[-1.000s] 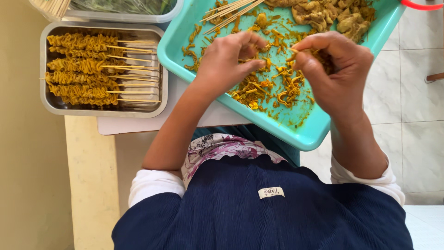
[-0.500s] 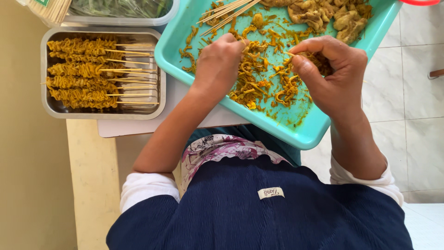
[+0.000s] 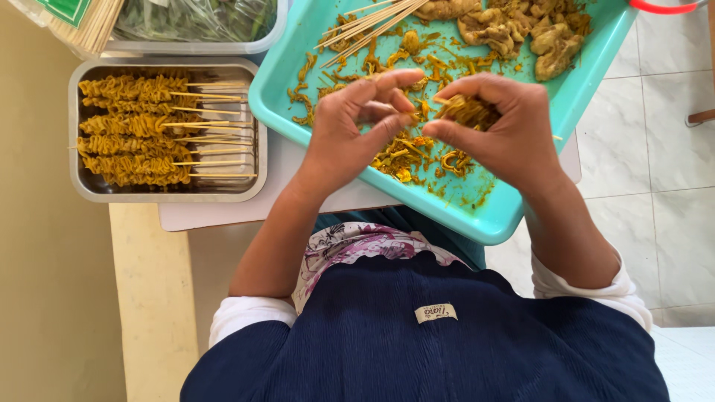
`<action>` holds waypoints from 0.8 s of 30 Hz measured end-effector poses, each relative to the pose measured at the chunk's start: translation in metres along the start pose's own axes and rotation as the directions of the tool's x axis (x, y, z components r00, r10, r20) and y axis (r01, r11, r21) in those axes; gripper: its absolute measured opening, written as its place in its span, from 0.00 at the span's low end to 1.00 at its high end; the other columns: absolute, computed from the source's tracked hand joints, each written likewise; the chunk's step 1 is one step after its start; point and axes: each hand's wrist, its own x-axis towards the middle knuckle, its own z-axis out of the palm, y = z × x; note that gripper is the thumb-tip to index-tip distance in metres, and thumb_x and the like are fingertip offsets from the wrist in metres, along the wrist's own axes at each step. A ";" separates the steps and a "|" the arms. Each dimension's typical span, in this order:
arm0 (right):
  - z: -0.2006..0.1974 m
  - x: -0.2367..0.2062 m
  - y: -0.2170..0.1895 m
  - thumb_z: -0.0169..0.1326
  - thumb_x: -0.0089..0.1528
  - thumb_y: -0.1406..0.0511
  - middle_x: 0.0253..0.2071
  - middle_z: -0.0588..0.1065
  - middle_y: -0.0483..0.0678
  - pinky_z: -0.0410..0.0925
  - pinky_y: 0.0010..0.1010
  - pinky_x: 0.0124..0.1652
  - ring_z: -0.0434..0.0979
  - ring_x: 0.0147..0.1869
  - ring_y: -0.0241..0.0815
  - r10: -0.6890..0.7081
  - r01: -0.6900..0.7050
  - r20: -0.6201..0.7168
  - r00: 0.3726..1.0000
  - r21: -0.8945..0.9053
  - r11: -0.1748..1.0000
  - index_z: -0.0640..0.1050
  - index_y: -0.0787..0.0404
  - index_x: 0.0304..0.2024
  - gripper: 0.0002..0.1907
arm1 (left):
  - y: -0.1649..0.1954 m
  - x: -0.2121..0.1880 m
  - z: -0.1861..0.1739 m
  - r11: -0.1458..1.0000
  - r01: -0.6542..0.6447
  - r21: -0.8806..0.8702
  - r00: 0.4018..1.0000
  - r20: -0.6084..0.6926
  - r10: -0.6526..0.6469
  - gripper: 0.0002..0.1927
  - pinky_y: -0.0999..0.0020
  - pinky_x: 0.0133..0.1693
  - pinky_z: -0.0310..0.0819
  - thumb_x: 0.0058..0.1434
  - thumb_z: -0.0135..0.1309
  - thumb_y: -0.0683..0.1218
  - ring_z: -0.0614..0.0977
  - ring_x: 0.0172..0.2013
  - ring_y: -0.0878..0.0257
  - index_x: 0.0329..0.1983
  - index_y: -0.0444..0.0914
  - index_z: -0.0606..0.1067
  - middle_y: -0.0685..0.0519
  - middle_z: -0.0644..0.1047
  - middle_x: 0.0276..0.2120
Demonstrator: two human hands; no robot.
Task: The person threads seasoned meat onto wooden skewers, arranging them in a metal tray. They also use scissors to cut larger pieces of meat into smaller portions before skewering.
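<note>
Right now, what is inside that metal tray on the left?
The metal tray holds rows of finished skewers, yellow-spiced ruffled meat threaded on thin wooden sticks with bare ends pointing right. The rows overlap, so whether more lies beneath them, and most of the tray's floor, is hidden.

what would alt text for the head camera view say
Seen from above, a person's left hand and right hand meet over a teal tray of yellow spiced meat strips, the right hand's grip closed on a skewer loaded with meat. To the left, a metal tray holds finished skewers.
</note>
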 end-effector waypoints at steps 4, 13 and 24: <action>0.005 0.001 0.001 0.71 0.61 0.66 0.33 0.76 0.41 0.66 0.21 0.34 0.71 0.35 0.26 0.016 -0.021 0.075 0.997 0.065 0.998 0.82 0.66 0.44 0.14 | -0.006 0.002 0.002 0.971 -0.005 -0.240 0.995 0.095 0.029 0.23 0.73 0.54 0.81 0.69 0.58 0.34 0.83 0.48 0.69 0.67 0.34 0.72 0.55 0.80 0.45; 0.007 0.002 0.000 0.71 0.62 0.68 0.36 0.78 0.47 0.67 0.24 0.37 0.74 0.37 0.33 -0.113 0.113 -0.013 0.993 -0.027 0.993 0.81 0.67 0.40 0.11 | -0.032 0.002 0.009 0.887 0.117 -0.447 0.993 0.064 -0.099 0.20 0.75 0.48 0.78 0.69 0.62 0.38 0.81 0.44 0.68 0.62 0.30 0.73 0.52 0.79 0.44; 0.010 0.002 -0.001 0.69 0.61 0.68 0.35 0.78 0.46 0.66 0.22 0.36 0.73 0.36 0.30 -0.078 0.077 0.021 0.997 0.064 0.995 0.81 0.66 0.42 0.11 | -0.029 0.003 0.016 0.875 0.064 -0.479 0.997 -0.002 -0.074 0.09 0.74 0.48 0.80 0.69 0.59 0.37 0.84 0.43 0.67 0.51 0.29 0.78 0.49 0.83 0.42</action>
